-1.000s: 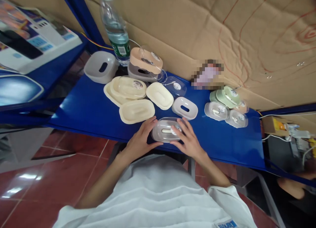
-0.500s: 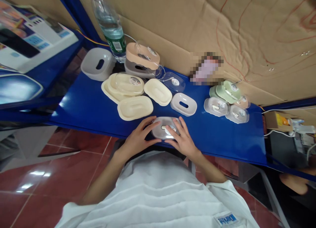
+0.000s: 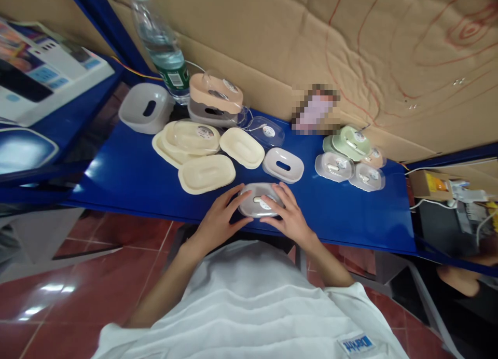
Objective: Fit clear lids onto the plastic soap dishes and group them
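A small lidded box (image 3: 254, 207), pale with a clear lid and a round label, sits at the table's front edge between my hands. My left hand (image 3: 221, 213) grips its left end, fingers curved round the rim and thumb at the front. On its right end my right hand (image 3: 288, 213) has its fingers over the lid and label, thumb at the near side. Just beyond lie a cream tray (image 3: 207, 173), another cream tray (image 3: 241, 148) and a white slotted piece (image 3: 283, 165).
A water bottle (image 3: 161, 53), a grey slotted box (image 3: 144, 110) and a peach box (image 3: 213, 94) stand at the back left. Several lidded boxes, one green (image 3: 352, 142), are grouped at the right. A person's arm (image 3: 459, 278) shows at the lower right.
The view has shifted slightly, so the table items appear a little further left. Both hands stay on the lidded box, with no clear change of grip.
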`<state>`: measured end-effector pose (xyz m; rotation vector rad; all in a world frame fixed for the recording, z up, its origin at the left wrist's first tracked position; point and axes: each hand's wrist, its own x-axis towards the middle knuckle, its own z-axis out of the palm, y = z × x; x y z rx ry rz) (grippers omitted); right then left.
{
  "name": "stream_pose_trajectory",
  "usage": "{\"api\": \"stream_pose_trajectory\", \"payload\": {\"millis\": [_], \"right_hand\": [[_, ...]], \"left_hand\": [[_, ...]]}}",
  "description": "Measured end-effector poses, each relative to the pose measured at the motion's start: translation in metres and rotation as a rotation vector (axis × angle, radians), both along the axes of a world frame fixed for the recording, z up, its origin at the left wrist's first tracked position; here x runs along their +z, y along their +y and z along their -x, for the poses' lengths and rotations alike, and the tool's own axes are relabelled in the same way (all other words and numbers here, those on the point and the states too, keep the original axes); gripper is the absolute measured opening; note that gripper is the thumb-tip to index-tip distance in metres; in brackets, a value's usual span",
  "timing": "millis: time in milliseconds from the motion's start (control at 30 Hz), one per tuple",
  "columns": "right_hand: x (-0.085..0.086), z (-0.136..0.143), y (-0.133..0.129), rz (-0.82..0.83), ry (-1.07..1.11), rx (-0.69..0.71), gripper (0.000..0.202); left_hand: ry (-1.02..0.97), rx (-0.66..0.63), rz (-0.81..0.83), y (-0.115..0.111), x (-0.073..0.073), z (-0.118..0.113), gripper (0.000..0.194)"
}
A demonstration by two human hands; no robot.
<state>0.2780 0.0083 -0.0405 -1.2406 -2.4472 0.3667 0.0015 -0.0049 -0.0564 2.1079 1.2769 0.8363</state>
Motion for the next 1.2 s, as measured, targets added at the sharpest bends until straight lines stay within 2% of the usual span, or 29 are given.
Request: {"api": "stream_pose_trajectory", "payload": {"millis": [133, 300, 367, 467, 533, 667, 733, 800, 900, 1000, 1100, 1200], "right_hand": [[0.001, -0.008, 0.002, -0.034, 0.007, -0.008, 0.07], [0.0, -0.015, -0.002, 0.007, -0.083, -0.009, 0.068], [0.001, -0.018, -0.004, -0.009, -0.079, 0.004, 0.067], [0.009, -0.034, -0.007, -0.094, 0.015, -0.006, 0.075], [0.019, -0.056, -0.011, -0.176, 0.1, -0.077, 0.082], [0.042, -0.103, -0.02, -0.293, 0.224, -0.367, 0.083], [0.045, -0.113, -0.023, -0.27, 0.238, -0.393, 0.085], [0.038, -0.11, -0.027, -0.212, 0.233, -0.328, 0.088], [0.016, -0.089, -0.031, -0.144, 0.224, -0.234, 0.092], [-0.003, -0.07, -0.033, -0.103, 0.17, -0.19, 0.089], [-0.007, -0.062, -0.031, -0.088, 0.122, -0.136, 0.081], [-0.001, -0.063, -0.024, -0.047, 0.068, -0.091, 0.079]], "left_hand": [[0.05, 0.026, -0.005, 0.003, -0.001, -0.007, 0.064], [0.054, -0.034, 0.004, 0.013, -0.006, -0.007, 0.066], [0.09, -0.041, -0.023, 0.014, -0.007, -0.006, 0.069], [0.133, -0.034, -0.11, 0.012, -0.008, -0.005, 0.072], [0.104, -0.003, -0.142, 0.013, -0.008, -0.004, 0.069], [0.063, 0.035, -0.155, 0.015, -0.005, -0.003, 0.06], [0.069, 0.013, -0.138, 0.013, 0.0, -0.008, 0.059], [0.03, -0.039, -0.069, 0.01, 0.007, -0.017, 0.064], [-0.056, -0.131, 0.041, 0.004, 0.015, -0.036, 0.08], [-0.067, -0.172, 0.091, 0.005, 0.017, -0.05, 0.087], [-0.049, -0.195, 0.105, 0.008, 0.013, -0.054, 0.086], [-0.033, -0.171, 0.085, 0.011, 0.009, -0.053, 0.075]]}}
